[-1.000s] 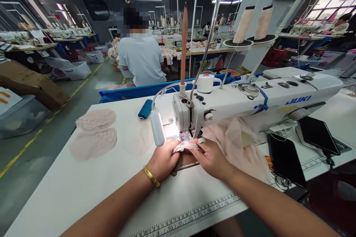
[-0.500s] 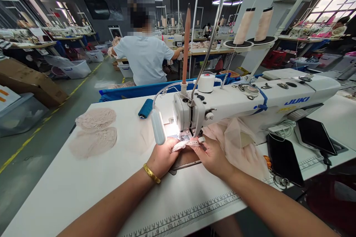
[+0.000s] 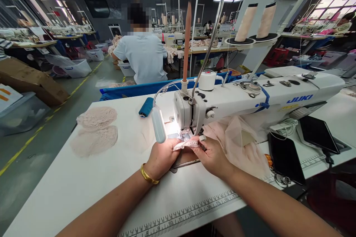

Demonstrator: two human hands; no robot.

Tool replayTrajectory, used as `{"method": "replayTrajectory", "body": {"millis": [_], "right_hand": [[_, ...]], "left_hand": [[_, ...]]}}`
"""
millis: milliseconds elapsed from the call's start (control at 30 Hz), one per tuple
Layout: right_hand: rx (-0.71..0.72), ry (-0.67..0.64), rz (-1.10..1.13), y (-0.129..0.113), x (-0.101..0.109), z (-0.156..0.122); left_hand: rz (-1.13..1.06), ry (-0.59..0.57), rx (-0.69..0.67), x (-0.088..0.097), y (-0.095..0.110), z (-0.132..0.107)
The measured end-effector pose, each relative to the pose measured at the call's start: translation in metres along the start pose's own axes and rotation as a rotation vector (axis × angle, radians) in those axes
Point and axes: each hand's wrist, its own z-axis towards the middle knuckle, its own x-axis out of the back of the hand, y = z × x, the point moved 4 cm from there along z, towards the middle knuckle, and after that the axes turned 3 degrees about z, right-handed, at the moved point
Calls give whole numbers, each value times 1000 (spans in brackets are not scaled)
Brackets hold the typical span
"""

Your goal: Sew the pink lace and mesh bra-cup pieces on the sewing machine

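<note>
My left hand (image 3: 161,157), with a gold bangle on the wrist, and my right hand (image 3: 213,155) both pinch a small strip of pale pink lace (image 3: 185,143) just in front of the needle of a white JUKI sewing machine (image 3: 250,100). The fingers of both hands are closed on the strip. Sheer pink fabric (image 3: 239,144) bunches under the machine arm, to the right of my right hand. The machine's lamp (image 3: 158,127) lights the needle area.
Two pink lace cups (image 3: 96,129) lie at the table's left. A blue thread spool (image 3: 146,107) lies behind the lamp. A black phone (image 3: 286,159) and a tablet (image 3: 317,133) sit at the right. A person in a light shirt (image 3: 144,57) sits ahead, facing away.
Both hands have shifted slightly up toward the needle with the lace strip. The person ahead has drawn an arm back in.
</note>
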Motion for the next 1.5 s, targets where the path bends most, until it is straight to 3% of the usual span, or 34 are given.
{"method": "replayTrajectory", "body": {"millis": [167,333,533,700,933,1133,1300,1500], "right_hand": [[-4,-49,-10,-1,-2,-1],[-22,-25,1,-1,0,0],[5,-94,-61,-2,-1,0],[6,-19,-46,-1,2,3],[-31,32,-31,1,3,2],[-71,32,43,1,3,1],[-69,28,69,0,3,1],[-84,23,82,0,3,1]], "left_hand": [[14,3,22,-1,-3,0],[13,21,-37,-1,0,-1],[12,42,-66,-2,-4,-2],[-7,-2,-168,-1,1,-1],[-169,-122,-59,5,3,1],[-213,-41,-65,6,1,2],[-181,-59,-116,6,6,2],[-207,-46,-76,5,6,0]]}}
